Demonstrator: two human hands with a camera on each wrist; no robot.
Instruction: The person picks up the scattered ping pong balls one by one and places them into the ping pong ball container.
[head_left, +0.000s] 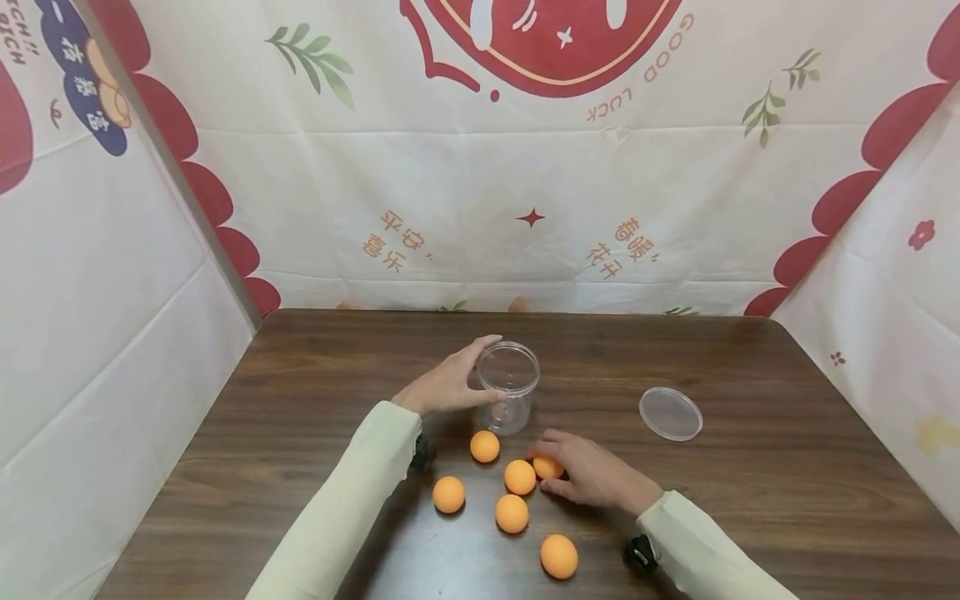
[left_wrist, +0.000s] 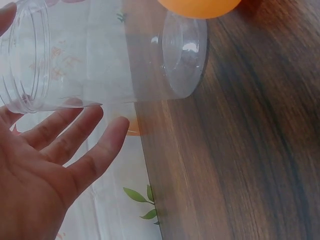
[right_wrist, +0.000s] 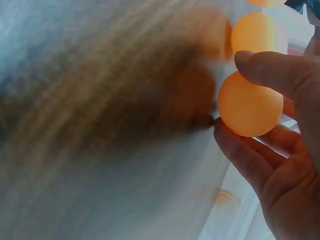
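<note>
My left hand [head_left: 450, 386] holds a clear plastic jar [head_left: 508, 408] near its rim, thumb in front and fingers round the far side. The jar stands upright on the table without a lid, and I see no balls inside it. In the left wrist view the jar [left_wrist: 115, 60] appears sideways, with fingers spread along its wall. Just right of the jar, my right hand [head_left: 596, 475] pinches an orange ping-pong ball [right_wrist: 251, 104] between thumb and fingertips, at table level. Another orange ball [head_left: 520, 477] lies close beside it.
More orange balls lie in front of the jar: one ball [head_left: 484, 447] near its base, others [head_left: 448, 495] nearer me. A clear round lid [head_left: 671, 414] rests flat to the right on the dark wooden table [head_left: 322, 375]. Printed cloth [head_left: 450, 183] hangs behind and at both sides.
</note>
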